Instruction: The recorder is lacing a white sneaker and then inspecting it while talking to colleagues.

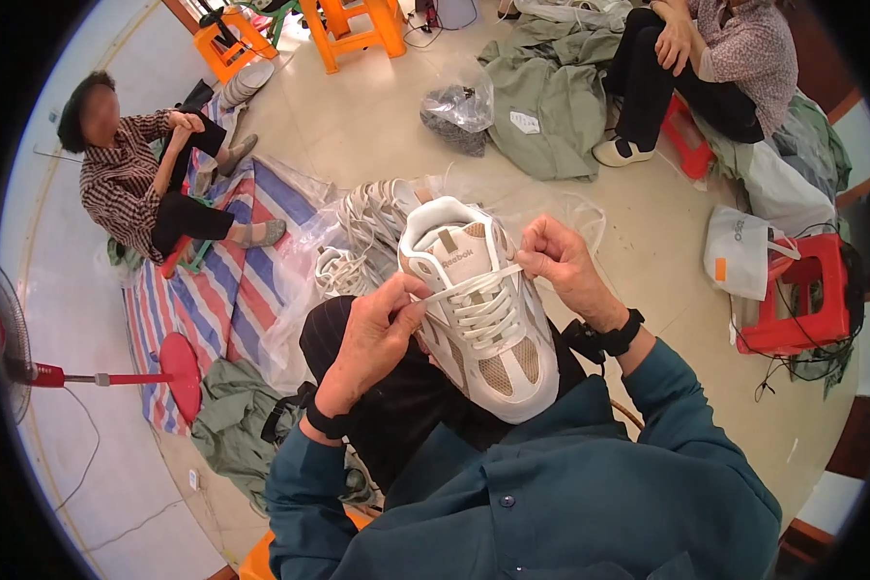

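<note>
A white and beige sneaker [520, 379] rests on my lap, its toe pointing toward me and its tongue upright at the far end. White shoelaces [486, 319] are threaded down its front, and the top ones stretch out to both sides. My left hand [377, 319] pinches a lace end at the shoe's left side. On the other side my right hand [559, 259] is closed, thumb and fingertips together on the other lace end. Behind the sneaker lie more white and beige shoes [340, 273] on clear plastic.
Two seated people face this way, at far left and far right. A striped tarp [222, 290] covers floor at left, beside a fan's red base [181, 375]. A red stool [810, 300] with cables and a white bag [737, 253] stand at right. Green cloth [551, 106] lies ahead.
</note>
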Available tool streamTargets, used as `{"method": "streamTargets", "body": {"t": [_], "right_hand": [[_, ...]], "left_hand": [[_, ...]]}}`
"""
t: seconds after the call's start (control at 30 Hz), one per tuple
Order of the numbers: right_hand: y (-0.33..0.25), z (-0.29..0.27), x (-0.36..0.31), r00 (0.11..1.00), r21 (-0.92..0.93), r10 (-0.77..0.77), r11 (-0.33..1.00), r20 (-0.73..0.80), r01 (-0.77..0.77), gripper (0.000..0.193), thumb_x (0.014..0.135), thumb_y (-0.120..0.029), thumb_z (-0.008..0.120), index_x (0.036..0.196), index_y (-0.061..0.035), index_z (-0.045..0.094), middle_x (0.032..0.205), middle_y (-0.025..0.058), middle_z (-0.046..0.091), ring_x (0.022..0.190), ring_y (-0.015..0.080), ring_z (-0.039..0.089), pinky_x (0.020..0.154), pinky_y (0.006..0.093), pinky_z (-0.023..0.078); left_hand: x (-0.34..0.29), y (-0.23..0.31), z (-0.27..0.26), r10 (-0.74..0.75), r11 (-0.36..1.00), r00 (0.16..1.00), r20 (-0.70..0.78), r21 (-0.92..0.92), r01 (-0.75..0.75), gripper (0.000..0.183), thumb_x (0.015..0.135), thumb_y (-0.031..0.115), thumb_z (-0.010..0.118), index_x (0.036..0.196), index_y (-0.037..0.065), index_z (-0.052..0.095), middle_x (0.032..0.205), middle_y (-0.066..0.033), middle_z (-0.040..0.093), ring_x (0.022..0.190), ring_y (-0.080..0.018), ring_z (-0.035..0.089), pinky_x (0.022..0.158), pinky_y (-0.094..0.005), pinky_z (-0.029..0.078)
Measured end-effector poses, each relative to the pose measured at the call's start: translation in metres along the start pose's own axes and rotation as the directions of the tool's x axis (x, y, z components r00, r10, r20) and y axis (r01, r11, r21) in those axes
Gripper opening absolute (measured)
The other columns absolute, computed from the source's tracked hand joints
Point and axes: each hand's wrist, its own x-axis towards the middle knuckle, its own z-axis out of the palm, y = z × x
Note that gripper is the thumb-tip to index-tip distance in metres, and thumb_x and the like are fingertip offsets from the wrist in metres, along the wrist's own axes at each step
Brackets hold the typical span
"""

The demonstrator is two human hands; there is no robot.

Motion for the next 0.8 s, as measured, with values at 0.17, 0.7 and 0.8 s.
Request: {"method": "streamTargets", "body": {"t": [0.17, 0.7, 0.8], "right_hand": [[0.002, -0.005, 0.002, 0.999, 0.026, 0.043, 0.999, -0.029, -0.043, 0.013, 0.087, -0.005, 0.059, 0.083, -0.0080, 0.047, 0.072, -0.0042, 0.048, 0.063, 0.0039, 0.046, 0.057, 0.0187, 0.038], [0.005, -0.017, 0.002, 0.995, 0.150, 0.098, 0.983, 0.033, -0.101, 0.010, 0.086, -0.009, 0.061, 0.092, -0.0078, 0.052, 0.078, -0.0037, 0.052, 0.067, 0.0046, 0.049, 0.061, 0.0199, 0.041], [-0.008, -0.021, 0.001, 0.993, 0.076, 0.101, 0.992, 0.062, -0.105, 0.016, 0.084, -0.010, 0.063, 0.096, -0.0070, 0.054, 0.084, -0.0020, 0.053, 0.074, 0.0066, 0.052, 0.068, 0.0227, 0.044]], "left_hand": [[0.000, -0.002, -0.005, 0.036, 0.998, 0.999, -0.027, 0.052, -0.034, 0.004, 0.086, 0.001, 0.056, 0.089, 0.001, 0.055, 0.063, -0.0047, 0.052, 0.057, -0.0106, 0.047, 0.054, -0.0242, 0.038], [-0.022, 0.013, -0.030, -0.077, 0.967, 0.995, -0.056, 0.238, 0.088, 0.016, 0.078, 0.003, 0.065, 0.093, 0.002, 0.058, 0.067, -0.0078, 0.053, 0.057, -0.0139, 0.049, 0.056, -0.0275, 0.042], [-0.036, 0.011, -0.042, 0.006, 0.931, 0.996, -0.089, 0.363, 0.027, 0.026, 0.072, 0.002, 0.067, 0.096, 0.002, 0.059, 0.075, -0.0085, 0.055, 0.059, -0.0164, 0.051, 0.055, -0.0287, 0.042]]}}
